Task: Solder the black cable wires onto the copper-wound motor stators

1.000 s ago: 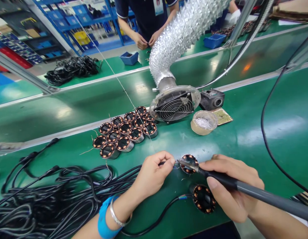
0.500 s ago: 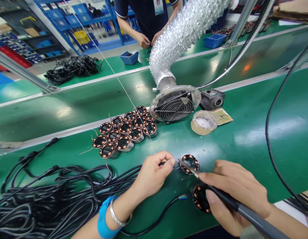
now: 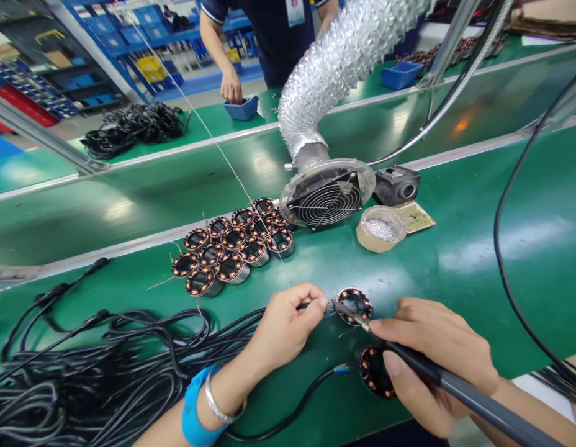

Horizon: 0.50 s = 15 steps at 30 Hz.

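My left hand (image 3: 290,323) pinches the end of a black cable (image 3: 241,324), whose thin wires poke out past the fingertips. A soldering iron (image 3: 437,372) is gripped in my right hand (image 3: 437,360), its tip crossing a copper-wound motor stator (image 3: 354,306) and touching or nearly touching the wires at its left rim. Closer to me, a second stator (image 3: 376,372) lies partly behind my right thumb. Another black cable with coloured wire ends (image 3: 311,394) reaches that stator's left side. Whether solder lies between my left fingers cannot be seen.
Several stators (image 3: 232,239) stand grouped at the back left. A fume extractor fan (image 3: 328,198) hangs from a silver duct beside a pot of silvery bits (image 3: 381,230). Bundled black cables (image 3: 83,372) cover the left. Across the bench, a person reaches into a blue bin (image 3: 241,110).
The iron and my right hand have shifted very slightly left. My left hand stays put. Across the bench, the person's hand has moved from in front of the body into the blue bin.
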### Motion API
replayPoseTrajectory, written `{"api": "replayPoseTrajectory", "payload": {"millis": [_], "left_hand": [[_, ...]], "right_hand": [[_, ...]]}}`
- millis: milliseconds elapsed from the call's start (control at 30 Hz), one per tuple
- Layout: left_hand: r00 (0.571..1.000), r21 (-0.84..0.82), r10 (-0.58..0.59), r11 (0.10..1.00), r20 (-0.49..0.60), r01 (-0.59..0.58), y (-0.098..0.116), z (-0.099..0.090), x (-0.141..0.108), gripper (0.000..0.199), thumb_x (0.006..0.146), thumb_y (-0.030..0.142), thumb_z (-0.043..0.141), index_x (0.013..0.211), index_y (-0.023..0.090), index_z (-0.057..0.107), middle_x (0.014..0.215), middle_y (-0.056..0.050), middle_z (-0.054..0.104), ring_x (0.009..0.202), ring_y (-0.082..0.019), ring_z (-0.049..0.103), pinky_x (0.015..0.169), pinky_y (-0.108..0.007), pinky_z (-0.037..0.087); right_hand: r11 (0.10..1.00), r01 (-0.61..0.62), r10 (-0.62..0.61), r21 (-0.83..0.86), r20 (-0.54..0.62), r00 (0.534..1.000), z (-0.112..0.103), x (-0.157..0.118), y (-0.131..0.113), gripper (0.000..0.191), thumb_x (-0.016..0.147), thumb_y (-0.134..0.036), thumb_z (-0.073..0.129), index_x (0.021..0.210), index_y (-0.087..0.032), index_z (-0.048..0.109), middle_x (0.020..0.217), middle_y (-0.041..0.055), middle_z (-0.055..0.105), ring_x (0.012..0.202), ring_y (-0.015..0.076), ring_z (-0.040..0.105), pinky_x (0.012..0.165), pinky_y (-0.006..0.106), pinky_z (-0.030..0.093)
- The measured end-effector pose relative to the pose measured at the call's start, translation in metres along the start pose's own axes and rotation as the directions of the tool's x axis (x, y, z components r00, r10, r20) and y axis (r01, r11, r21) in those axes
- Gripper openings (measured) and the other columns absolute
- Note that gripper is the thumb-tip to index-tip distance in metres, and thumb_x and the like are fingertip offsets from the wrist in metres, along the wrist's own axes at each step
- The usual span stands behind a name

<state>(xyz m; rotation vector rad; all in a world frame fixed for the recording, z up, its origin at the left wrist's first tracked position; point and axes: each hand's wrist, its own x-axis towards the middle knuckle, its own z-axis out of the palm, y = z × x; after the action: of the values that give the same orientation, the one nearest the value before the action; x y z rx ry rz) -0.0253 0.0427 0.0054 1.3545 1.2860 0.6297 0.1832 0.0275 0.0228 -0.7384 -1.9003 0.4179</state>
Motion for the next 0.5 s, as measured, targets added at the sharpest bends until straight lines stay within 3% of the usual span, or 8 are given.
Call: {"api": "replayPoseTrajectory", "payload": {"millis": [500], "left_hand": [[1.0, 0.006, 0.017, 1.0, 0.003, -0.017, -0.0006, 0.0, 0.0012, 0.023, 0.087, 0.035, 0.052, 0.076, 0.015, 0.059, 0.06, 0.005, 0.04, 0.055, -0.01, 0.033, 0.051, -0.021, 0.028]], "right_hand": [[1.0, 0.002, -0.003, -0.017, -0.012, 1.0, 0.0011, 0.0004, 0.0002, 0.027, 0.072, -0.006, 0.055, 0.096, -0.013, 0.064, 0.065, 0.0041, 0.064, 0.049, 0.0134, 0.053, 0.046, 0.028, 0.045]]}}
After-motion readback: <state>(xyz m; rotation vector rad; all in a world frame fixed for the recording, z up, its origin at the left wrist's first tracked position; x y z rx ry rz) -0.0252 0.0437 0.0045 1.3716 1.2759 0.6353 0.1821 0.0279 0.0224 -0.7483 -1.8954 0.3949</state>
